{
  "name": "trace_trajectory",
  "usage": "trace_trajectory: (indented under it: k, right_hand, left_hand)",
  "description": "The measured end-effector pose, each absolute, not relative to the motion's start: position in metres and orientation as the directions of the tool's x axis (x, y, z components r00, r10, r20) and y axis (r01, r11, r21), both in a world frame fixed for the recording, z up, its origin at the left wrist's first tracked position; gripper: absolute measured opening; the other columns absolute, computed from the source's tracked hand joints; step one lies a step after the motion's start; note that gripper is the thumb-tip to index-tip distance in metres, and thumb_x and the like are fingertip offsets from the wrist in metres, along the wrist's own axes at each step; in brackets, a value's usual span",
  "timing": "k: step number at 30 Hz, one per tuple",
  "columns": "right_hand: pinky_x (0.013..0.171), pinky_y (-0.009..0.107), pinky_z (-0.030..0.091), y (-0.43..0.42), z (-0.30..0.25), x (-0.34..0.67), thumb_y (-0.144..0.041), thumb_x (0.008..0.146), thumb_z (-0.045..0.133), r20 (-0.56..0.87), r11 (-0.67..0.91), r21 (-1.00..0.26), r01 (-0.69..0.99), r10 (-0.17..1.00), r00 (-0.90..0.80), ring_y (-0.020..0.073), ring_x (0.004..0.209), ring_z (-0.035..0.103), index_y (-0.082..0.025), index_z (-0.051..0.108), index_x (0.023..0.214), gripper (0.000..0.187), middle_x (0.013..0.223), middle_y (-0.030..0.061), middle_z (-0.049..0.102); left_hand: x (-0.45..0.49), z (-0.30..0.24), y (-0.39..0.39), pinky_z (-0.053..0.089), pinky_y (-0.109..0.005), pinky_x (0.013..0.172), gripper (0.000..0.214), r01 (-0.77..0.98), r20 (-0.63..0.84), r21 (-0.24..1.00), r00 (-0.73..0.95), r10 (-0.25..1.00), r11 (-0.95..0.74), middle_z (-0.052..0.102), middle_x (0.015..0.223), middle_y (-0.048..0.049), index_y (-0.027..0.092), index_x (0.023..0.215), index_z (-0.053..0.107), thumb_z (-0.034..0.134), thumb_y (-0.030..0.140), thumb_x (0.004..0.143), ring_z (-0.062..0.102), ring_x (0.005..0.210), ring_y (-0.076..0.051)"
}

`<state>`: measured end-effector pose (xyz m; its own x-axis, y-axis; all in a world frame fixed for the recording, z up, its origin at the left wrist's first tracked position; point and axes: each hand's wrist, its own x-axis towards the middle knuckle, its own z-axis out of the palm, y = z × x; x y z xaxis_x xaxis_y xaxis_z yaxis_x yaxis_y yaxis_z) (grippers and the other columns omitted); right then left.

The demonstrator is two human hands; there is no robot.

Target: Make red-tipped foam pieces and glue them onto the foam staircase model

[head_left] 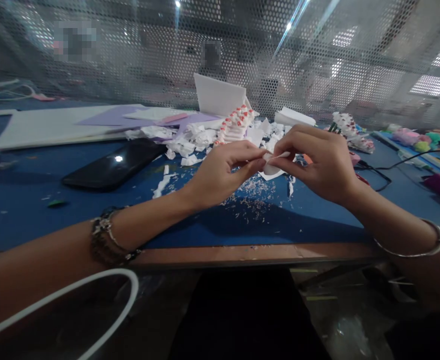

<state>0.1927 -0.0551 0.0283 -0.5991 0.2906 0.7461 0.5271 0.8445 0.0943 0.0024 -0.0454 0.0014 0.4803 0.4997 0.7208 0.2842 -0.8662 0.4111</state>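
Between my two hands is a small piece of white paper [274, 159], held above the blue tabletop [205, 225]. My left hand [225, 172] pinches its left edge with thumb and fingertips. On the other side, my right hand [315, 160] grips the paper between thumb and bent fingers. Tiny paper shreds [253, 197] lie scattered below the hands. Just behind my left hand stands a row of white rolled pieces with red tips [237, 125], partly hidden by the hand.
Crumpled white paper scraps [193, 140] are heaped behind my hands. At left lie a black phone-like object [113, 165] and white boards [55, 127] with purple sheets. Pink and green lumps [415, 137] and a dark cable [385, 172] sit at right. A perforated metal screen [148, 60] rises behind.
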Motion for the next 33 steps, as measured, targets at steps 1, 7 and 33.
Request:
trace_trajectory:
  k: [1, 7, 33]
  right_hand:
    - [0.058, 0.022, 0.042, -0.056, 0.028, 0.192, -0.024, 0.082, 0.055, 0.753, 0.845, 0.086, 0.527, 0.291, -0.589, 0.0074, 0.061, 0.052, -0.017, 0.055, 0.073, 0.012, 0.069, -0.0005, 0.057]
    - [0.057, 0.021, 0.044, -0.057, 0.027, 0.190, -0.022, 0.079, 0.058, 0.788, 0.869, 0.026, 0.493, 0.286, -0.545, 0.0074, 0.060, 0.052, -0.017, 0.056, 0.072, 0.010, 0.068, -0.0002, 0.059]
    - [0.062, 0.021, 0.048, -0.056, 0.026, 0.190, -0.019, 0.078, 0.060, 0.798, 0.929, -0.175, 0.327, 0.328, -0.505, 0.0070, 0.065, 0.057, -0.017, 0.061, 0.076, 0.002, 0.075, -0.0007, 0.064]
  left_hand:
    - [0.003, 0.001, -0.046, 0.045, -0.022, 0.068, 0.021, 0.273, 0.717, 0.409, 0.494, 0.492, -0.871, 0.064, 0.079, -0.0023, 0.017, 0.086, 0.068, 0.050, 0.028, 0.085, 0.057, 0.076, -0.011]
    - [0.005, -0.001, -0.043, 0.047, -0.024, 0.065, 0.017, 0.151, 0.769, 0.408, 0.475, 0.428, -0.900, 0.064, 0.080, -0.0042, 0.016, 0.088, 0.066, 0.057, 0.028, 0.082, 0.057, 0.075, -0.012]
    - [-0.002, 0.006, -0.045, 0.049, -0.017, 0.054, 0.011, 0.234, 0.847, 0.329, 0.355, 0.395, -0.915, 0.063, 0.085, -0.0029, 0.022, 0.089, 0.065, 0.059, 0.023, 0.079, 0.058, 0.076, -0.011]
